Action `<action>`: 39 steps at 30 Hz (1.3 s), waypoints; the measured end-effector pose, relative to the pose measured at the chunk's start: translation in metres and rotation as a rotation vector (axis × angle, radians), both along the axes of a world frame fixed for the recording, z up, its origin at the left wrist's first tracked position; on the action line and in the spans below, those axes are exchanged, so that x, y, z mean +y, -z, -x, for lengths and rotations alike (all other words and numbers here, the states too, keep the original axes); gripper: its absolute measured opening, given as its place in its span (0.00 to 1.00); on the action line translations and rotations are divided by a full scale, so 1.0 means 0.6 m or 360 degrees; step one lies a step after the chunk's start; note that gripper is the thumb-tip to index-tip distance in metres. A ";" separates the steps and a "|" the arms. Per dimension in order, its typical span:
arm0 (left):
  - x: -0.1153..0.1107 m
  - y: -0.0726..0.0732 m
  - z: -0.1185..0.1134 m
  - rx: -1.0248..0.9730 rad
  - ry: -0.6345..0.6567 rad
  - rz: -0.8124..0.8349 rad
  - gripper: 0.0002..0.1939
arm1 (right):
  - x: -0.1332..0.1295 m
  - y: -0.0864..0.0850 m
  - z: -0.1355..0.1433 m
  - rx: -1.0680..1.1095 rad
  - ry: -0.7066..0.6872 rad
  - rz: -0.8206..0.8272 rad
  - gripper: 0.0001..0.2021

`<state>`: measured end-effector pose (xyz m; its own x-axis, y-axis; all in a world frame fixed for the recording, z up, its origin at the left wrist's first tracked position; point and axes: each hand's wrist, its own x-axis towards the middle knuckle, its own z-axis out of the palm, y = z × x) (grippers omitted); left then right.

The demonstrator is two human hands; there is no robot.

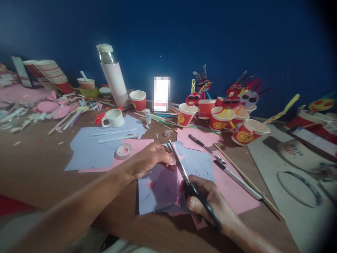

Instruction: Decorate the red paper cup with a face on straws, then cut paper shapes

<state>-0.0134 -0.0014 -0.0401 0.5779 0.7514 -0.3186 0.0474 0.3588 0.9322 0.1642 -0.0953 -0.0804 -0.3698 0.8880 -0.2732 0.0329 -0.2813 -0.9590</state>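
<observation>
Black-handled scissors (201, 200) are gripped in my right hand (207, 196), their blades pointing up and away from me. Between thumb and fingertips, my left hand (155, 158) pinches a small piece of pink paper (172, 159) right beside the blades. Whether the blades touch that piece I cannot tell. Under both hands lie sheets of blue paper (160, 200) and pink paper (237, 196). A small pink paper disc (150, 183) rests on the blue sheet below my left hand.
Two pens, a marker (237, 179) and a ballpoint (206, 147), lie right beside a wooden stick (247, 179). A tape roll (123, 151), a white mug (113, 118) and a tall flask (114, 80) stand left. Red paper cups (222, 117) with paper faces line the back. Scraps (50, 109) cover the far left.
</observation>
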 end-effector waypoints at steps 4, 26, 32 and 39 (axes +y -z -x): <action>0.001 0.001 0.002 0.0043 0.0043 -0.0004 0.04 | 0.000 0.000 -0.004 0.0036 -0.0010 -0.0013 0.25; 0.019 -0.006 0.013 0.0359 0.0007 -0.0416 0.09 | 0.013 -0.003 -0.019 0.0307 0.0020 -0.0330 0.23; 0.028 -0.002 0.023 0.0463 -0.0014 -0.0441 0.11 | 0.019 -0.004 -0.021 0.0268 0.0137 -0.0428 0.20; 0.026 -0.008 0.044 0.0554 0.0187 -0.0229 0.11 | 0.018 -0.012 -0.027 0.0236 0.0186 -0.0525 0.21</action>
<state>-0.0400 0.0144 -0.0352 0.5387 0.7378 -0.4068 0.4025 0.1988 0.8936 0.1802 -0.0844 -0.0732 -0.2749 0.9578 0.0836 -0.1269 0.0500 -0.9907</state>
